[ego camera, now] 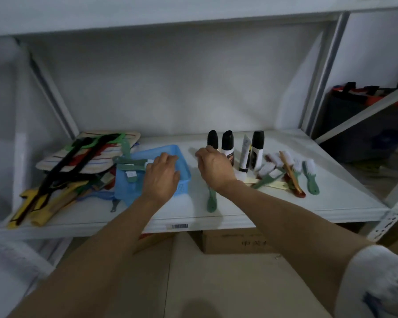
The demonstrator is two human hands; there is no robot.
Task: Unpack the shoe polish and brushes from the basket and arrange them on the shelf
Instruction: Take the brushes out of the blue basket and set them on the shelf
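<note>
Hands over a white shelf (331, 198), sorting shoe-care items.

The left hand (162, 175) rests on the blue basket (182, 166), fingers loosely spread, clamped on nothing I can see. The right hand (215, 167) is curled just before three polish bottles (228, 145) and a tube (245, 154); its grip cannot be told. A green brush (211, 200) lies under it; more brushes (285, 171) lie right. Bags (78, 161) are piled left.
</note>
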